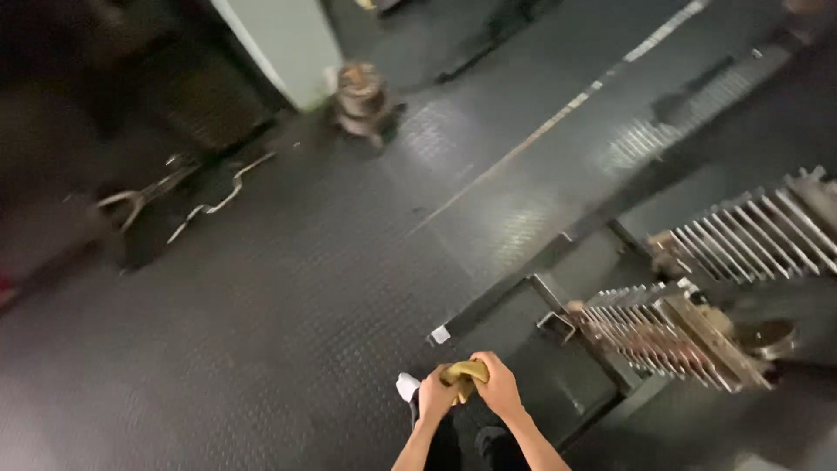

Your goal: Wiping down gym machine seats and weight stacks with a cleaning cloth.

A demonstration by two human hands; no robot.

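— Nearest? Left hand (435,394) and right hand (499,385) pressed together, both closed around a yellow cloth (463,373) bunched between them.

— Just below the grip? A white shoe (407,386).

— Right of it? Stacked weight plates (656,336).

— Far beyond, up left? Curved metal handles (187,196) on dark rubber floor (288,305).

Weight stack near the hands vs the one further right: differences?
The near weight stack shows whole, brownish and rusty-looking; the far weight stack is paler grey and cut off by the right edge. The near one lies lower in the picture, just right of the left hand and right hand, which grip a yellow cloth; the far one sits higher. Both show rows of thin plates, tilted alike.
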